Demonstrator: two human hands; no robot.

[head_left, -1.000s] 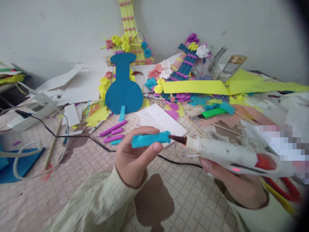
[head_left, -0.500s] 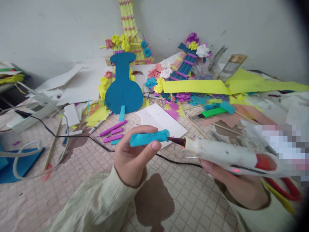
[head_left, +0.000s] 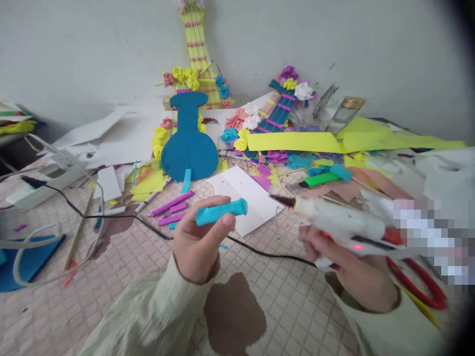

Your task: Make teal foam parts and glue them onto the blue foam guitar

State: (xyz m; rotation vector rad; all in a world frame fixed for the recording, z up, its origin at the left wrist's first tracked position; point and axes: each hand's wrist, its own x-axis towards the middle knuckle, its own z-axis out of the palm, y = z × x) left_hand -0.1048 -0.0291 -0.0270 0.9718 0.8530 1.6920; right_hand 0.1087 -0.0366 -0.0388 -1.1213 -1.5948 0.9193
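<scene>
Between the thumb and fingers of my left hand [head_left: 202, 242] is a small light-blue paper roll [head_left: 218, 212], lying nearly level with its flared end to the right. My right hand [head_left: 341, 262] is wrapped round the handle of a white glue gun [head_left: 337, 215] with a small red light on. Its dark nozzle points left, apart from the roll. Behind my left hand stands a dark-blue guitar-shaped cutout [head_left: 190, 153] with a light-blue strip at its base. Several purple strips [head_left: 172, 205] lie just behind my left hand.
A folded white card [head_left: 243, 198] lies mid-table. A black cable [head_left: 267, 253] crosses behind my hands. Decorated paper guitars [head_left: 278, 111], a long yellow strip [head_left: 293, 142] and a glass jar [head_left: 345, 113] are at the back; red-handled scissors [head_left: 426, 284] are at the right.
The glue gun's nozzle has moved right, away from the roll's end. My left hand and the roll have shifted slightly left. The view has tilted up a little.
</scene>
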